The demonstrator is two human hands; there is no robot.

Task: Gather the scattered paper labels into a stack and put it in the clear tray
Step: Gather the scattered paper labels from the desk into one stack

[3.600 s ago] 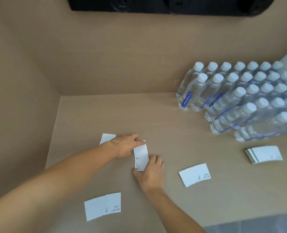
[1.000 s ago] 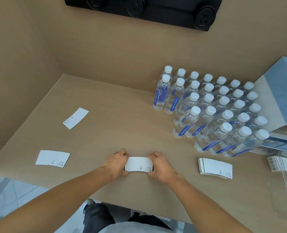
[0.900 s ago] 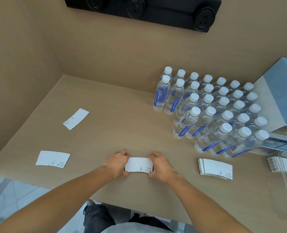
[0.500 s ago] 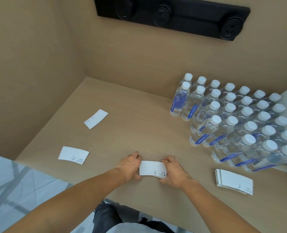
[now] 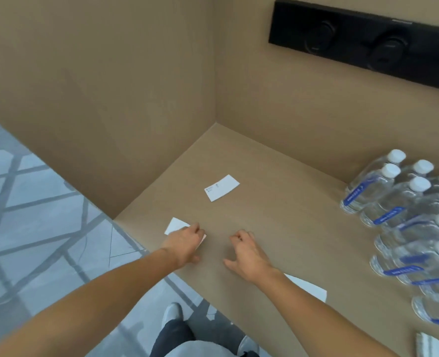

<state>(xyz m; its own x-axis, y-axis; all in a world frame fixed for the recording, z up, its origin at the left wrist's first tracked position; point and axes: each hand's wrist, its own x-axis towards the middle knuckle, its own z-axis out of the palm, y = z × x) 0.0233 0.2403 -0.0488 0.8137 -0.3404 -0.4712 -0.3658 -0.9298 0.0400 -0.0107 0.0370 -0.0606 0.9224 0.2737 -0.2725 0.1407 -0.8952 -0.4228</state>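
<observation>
One white paper label (image 5: 221, 188) lies alone on the tan table toward the back corner. A second label (image 5: 176, 225) lies near the table's left front edge, and my left hand (image 5: 185, 242) rests flat on top of it, covering its right half. My right hand (image 5: 248, 252) hovers just right of it with fingers loosely curled and nothing in them. A small white stack of labels (image 5: 307, 288) lies on the table, partly under my right forearm. The corner of another label stack (image 5: 430, 343) shows at the bottom right. The clear tray is out of view.
Several water bottles (image 5: 403, 202) with white caps stand packed along the right side. Tan walls close off the left and back, with a black socket strip (image 5: 362, 45) on the back wall. The table's front edge (image 5: 159, 264) runs diagonally, with floor tiles below.
Both hands let go of the small stack they were squaring and moved left. My left hand now lies on the label by the front edge. The view swung left, hiding the tray.
</observation>
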